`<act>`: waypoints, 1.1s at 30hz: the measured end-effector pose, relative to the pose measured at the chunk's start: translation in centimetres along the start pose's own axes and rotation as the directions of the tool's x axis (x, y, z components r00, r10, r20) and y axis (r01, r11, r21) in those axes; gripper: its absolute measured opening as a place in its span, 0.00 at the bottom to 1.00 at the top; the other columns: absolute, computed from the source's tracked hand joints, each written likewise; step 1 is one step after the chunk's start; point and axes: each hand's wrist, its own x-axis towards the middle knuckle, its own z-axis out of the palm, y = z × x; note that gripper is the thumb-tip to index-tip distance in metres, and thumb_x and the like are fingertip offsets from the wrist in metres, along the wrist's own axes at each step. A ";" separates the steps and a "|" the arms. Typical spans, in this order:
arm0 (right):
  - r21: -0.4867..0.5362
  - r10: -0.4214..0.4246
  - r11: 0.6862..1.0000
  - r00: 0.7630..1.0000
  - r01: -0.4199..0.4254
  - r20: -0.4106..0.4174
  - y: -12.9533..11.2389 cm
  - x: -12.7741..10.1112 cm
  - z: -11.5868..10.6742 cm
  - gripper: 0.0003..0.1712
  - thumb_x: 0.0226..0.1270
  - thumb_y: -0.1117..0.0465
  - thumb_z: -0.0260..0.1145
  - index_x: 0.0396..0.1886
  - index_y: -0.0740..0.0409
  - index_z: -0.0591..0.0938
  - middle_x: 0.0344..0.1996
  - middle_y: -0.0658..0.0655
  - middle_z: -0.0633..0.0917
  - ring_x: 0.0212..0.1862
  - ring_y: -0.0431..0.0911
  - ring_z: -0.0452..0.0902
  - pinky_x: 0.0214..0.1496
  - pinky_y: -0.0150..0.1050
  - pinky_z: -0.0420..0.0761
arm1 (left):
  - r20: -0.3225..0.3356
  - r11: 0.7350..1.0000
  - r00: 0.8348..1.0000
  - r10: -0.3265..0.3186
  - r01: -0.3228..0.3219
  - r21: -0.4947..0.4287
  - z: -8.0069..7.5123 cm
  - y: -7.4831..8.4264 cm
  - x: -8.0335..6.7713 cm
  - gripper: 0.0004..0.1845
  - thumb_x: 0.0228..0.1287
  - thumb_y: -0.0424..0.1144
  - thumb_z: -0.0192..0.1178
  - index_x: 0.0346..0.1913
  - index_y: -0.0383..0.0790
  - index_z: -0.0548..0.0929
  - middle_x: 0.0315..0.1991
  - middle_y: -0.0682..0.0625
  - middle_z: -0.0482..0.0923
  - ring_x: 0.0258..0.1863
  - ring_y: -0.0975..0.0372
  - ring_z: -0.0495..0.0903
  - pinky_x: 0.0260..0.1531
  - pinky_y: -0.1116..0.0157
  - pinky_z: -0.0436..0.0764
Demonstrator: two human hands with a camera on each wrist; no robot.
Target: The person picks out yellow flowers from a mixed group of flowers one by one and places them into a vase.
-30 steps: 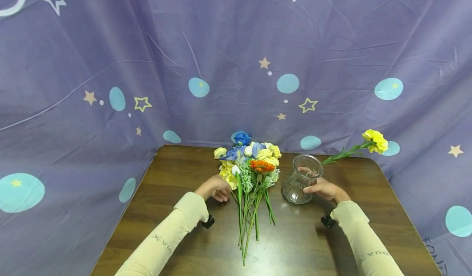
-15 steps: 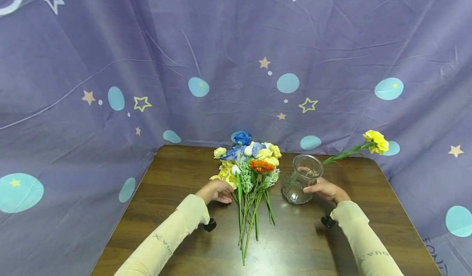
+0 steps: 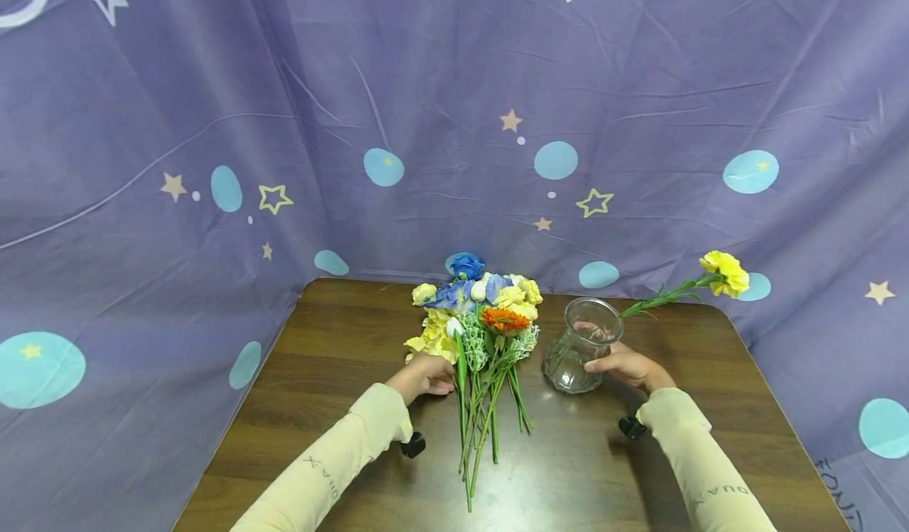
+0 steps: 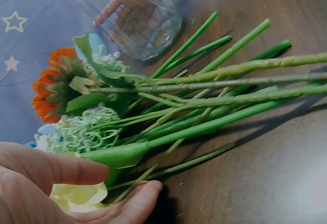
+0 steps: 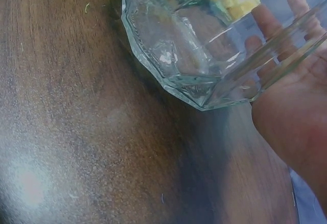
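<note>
Sliding toward the stems, the left hand (image 3: 424, 376) now lies against the bunch of flowers (image 3: 477, 323) in the middle of the desk (image 3: 334, 335), closer than a second ago. Its grip is not yet clenched: thumb and fingers lie relaxed beside a yellow bloom (image 4: 77, 196). The right hand (image 3: 628, 366) has not shifted, fingers wrapped on the glass vase (image 3: 578, 346) near the desk's right edge; picking a stem looks imminent

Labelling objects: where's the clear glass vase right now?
Head view: the clear glass vase stands right of the flower bunch, held by the right hand.
</note>
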 end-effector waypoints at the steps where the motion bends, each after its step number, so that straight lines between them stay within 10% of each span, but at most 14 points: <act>1: -0.003 -0.003 1.000 1.000 0.003 -0.002 0.0 0.0 0.0 0.40 0.60 0.73 0.66 0.68 0.39 0.67 0.60 0.39 0.81 0.62 0.35 0.77 0.64 0.31 0.74 | -0.004 1.000 1.000 -0.002 0.002 -0.001 0.1 -0.4 0.6 0.12 0.56 0.32 0.67 0.42 0.30 0.84 0.33 0.37 0.88 0.29 0.49 0.90 0.32 0.52 0.89; 18: -0.024 -0.001 1.000 0.999 0.000 -0.035 0.0 -0.2 0.1 0.40 0.59 0.73 0.67 0.68 0.41 0.67 0.61 0.37 0.79 0.62 0.33 0.75 0.63 0.28 0.72 | 0.003 0.994 1.000 0.003 -0.002 -0.105 0.1 -1.6 1.6 0.11 0.54 0.30 0.73 0.39 0.32 0.84 0.29 0.37 0.88 0.27 0.51 0.90 0.32 0.55 0.89; 33: 0.001 0.001 1.000 1.000 -0.001 -0.014 0.0 0.0 0.2 0.41 0.59 0.74 0.66 0.68 0.37 0.67 0.61 0.38 0.80 0.62 0.34 0.76 0.64 0.30 0.72 | 0.016 0.981 1.000 0.026 -0.023 -0.190 1.8 4.1 -12.4 0.06 0.55 0.22 0.67 0.34 0.31 0.83 0.25 0.41 0.87 0.24 0.56 0.89 0.28 0.63 0.88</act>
